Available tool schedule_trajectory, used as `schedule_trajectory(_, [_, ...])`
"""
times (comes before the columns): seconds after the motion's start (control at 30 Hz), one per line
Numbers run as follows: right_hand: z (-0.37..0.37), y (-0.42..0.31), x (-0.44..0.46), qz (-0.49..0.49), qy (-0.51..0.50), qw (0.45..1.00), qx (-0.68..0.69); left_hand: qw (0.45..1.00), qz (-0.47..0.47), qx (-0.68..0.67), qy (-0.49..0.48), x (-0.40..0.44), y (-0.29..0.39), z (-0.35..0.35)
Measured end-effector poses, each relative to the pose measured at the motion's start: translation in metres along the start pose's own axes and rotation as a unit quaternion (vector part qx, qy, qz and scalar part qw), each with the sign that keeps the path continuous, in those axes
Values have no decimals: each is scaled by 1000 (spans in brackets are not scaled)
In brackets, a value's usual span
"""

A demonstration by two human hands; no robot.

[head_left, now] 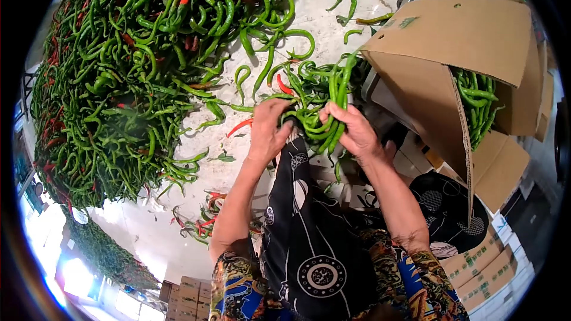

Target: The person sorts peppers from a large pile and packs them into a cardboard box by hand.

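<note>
My right hand [357, 131] is closed round several long green peppers [340, 89], which stick up above the fingers and hang below them. Just to its left, my left hand [269, 128] has its fingers curled at the near edge of a small heap of green peppers [306, 98]; what lies under its fingertips is hard to make out. A red pepper [284, 85] lies above the left hand, and another red pepper [239, 127] beside it on the pale table [208, 142].
A large pile of green peppers [119, 95] with some red ones covers the left side. An open cardboard box [416, 95] holding green peppers stands at the right. Small red and green peppers [205, 224] lie below left. Stacked cartons [485, 270] are at the lower right.
</note>
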State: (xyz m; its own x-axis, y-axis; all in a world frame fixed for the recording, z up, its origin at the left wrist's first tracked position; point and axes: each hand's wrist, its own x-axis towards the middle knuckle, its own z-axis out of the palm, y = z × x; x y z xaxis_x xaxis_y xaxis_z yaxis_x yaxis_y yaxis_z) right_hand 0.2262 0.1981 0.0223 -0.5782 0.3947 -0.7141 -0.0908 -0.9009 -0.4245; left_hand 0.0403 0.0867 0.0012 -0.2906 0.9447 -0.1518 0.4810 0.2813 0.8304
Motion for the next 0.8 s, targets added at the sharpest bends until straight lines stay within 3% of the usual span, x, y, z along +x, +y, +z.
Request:
schedule_trajectory(0.1, [-1, -6, 5, -6, -66, 997, 50, 988, 41, 25, -147, -17, -26, 20])
schedule_trajectory(0.23, [-11, -16, 3, 8, -131, 983, 129, 998, -15, -25, -57, -16, -27, 26])
schedule_trajectory(0.33, [-10, -13, 8, 37, -171, 961, 212, 994, 49, -61, -75, -19, -39, 44])
schedule_trajectory(0.37, [-9, -12, 9, 48, -180, 952, 242, 982, 7, -142, -126, -22, -39, 57])
schedule_trajectory(0.47, [-4, -12, 6, 64, -170, 941, 284, 964, -5, -246, -97, -7, -16, 64])
schedule_trajectory(0.53, [-6, -11, 6, 64, -179, 940, 283, 917, -137, -317, -199, -1, -11, 59])
schedule_trajectory(0.57, [-7, -13, 3, 59, -150, 954, 253, 936, -97, -282, -189, -7, -20, 66])
schedule_trajectory(0.67, [-11, -25, -5, 43, -39, 988, 141, 908, -199, -237, -283, -3, -5, 41])
schedule_trajectory(0.8, [-14, -32, -6, 35, -3, 999, -35, 865, -253, -359, -241, -18, 10, 18])
